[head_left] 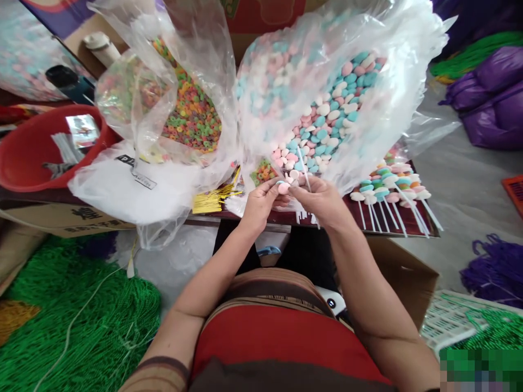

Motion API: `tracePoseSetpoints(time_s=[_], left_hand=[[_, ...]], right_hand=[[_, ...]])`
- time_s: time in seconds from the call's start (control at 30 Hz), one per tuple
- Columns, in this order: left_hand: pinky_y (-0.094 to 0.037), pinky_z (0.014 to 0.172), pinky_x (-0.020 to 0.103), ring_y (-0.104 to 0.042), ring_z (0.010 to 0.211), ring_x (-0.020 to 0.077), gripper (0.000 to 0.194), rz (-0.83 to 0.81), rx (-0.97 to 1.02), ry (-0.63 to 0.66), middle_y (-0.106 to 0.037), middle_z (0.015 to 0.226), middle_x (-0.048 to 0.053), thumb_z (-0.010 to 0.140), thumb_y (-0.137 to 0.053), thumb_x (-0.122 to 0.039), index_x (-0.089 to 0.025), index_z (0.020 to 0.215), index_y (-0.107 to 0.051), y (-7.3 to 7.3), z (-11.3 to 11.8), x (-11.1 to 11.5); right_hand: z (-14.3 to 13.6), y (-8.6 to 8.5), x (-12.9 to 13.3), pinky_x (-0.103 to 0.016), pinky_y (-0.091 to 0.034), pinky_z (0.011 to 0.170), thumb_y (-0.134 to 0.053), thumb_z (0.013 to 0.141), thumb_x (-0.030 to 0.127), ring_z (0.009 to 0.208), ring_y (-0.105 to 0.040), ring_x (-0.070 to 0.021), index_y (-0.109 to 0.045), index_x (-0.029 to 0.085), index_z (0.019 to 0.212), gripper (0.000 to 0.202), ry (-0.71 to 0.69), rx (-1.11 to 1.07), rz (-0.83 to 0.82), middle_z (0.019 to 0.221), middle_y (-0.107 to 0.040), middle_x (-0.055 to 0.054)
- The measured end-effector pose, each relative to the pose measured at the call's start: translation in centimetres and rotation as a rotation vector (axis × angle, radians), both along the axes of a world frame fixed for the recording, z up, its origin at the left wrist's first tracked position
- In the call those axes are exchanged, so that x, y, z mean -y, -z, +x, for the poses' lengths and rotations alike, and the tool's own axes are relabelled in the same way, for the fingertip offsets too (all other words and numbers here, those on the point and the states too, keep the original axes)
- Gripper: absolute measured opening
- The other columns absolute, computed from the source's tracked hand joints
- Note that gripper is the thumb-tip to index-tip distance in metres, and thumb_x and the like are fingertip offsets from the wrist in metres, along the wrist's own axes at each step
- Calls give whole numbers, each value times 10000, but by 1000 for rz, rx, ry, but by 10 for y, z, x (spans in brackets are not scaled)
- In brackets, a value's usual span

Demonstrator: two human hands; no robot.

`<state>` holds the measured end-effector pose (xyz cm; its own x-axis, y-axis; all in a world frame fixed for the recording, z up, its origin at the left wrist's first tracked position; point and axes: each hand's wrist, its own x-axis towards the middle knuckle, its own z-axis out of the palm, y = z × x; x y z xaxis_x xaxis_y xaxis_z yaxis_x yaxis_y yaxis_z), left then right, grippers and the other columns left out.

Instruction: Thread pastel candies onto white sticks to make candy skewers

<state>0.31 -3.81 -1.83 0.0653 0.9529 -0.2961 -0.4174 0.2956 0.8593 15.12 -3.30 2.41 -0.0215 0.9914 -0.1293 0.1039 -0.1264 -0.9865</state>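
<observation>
Close together at the table's front edge are my two hands. My left hand [260, 204] pinches a pink candy [283, 188], with a bluish one beside it. My right hand [321, 200] has thumb and fingers closed around a white stick [303, 164] that points up and slightly left. Pale candies touch the fingertips of both hands. Just beyond them, a large plastic bag [379, 139] lies open with pink, blue and white candies [321, 133] spilling toward me. A small heap of colourful rings [263, 171] lies behind my left hand.
Finished candy sticks [382, 190] lie at the table's right. Left are a bag of colourful rings [194, 117], yellow ties [210, 201], a white plastic bag [163, 182] and a red basin [24, 144]. Green netting [102, 305] covers the floor at left; a cardboard box [402, 277] stands below right.
</observation>
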Motion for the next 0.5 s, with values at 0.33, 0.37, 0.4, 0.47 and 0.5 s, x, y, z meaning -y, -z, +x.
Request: tracePoseSetpoints(time_s=[0.33, 0.37, 0.4, 0.47, 0.5], left_hand=[[-622, 784, 317, -740, 763, 161, 424, 65, 48, 121, -789, 861, 29, 745, -837, -478, -177, 1036, -773, -14, 2, 13], [-618, 775, 305, -732, 749, 148, 444, 63, 35, 118, -785, 863, 23, 727, -861, -488, -176, 1029, -769, -14, 1, 13], [-613, 761, 289, -725, 738, 136, 457, 61, 25, 113, -779, 861, 16, 710, -880, -490, -175, 1020, -764, -14, 1, 13], [-600, 724, 255, -715, 717, 117, 453, 54, 9, 99, -765, 840, 4, 691, -897, -474, -170, 996, -756, -13, 1, 12], [-594, 705, 241, -710, 704, 109, 441, 49, -1, 89, -756, 822, -2, 688, -899, -461, -168, 983, -753, -12, 0, 11]], right_hand=[[1, 18, 9, -233, -383, 541, -723, 764, 342, 595, -478, -122, -647, 212, 706, 161, 84, 100, 41, 610, -579, 26], [1, 17, 10, -240, -399, 565, -711, 775, 335, 602, -482, -124, -645, 210, 708, 156, 76, 118, 47, 615, -580, 25], [1, 16, 11, -248, -414, 592, -700, 787, 329, 613, -492, -127, -649, 208, 714, 150, 65, 134, 58, 625, -586, 23], [1, 13, 15, -264, -447, 655, -687, 817, 329, 669, -535, -144, -681, 204, 766, 135, 43, 150, 95, 686, -630, 8], [2, 12, 19, -270, -459, 678, -683, 837, 341, 704, -556, -155, -704, 204, 813, 140, 33, 134, 101, 728, -653, -3]])
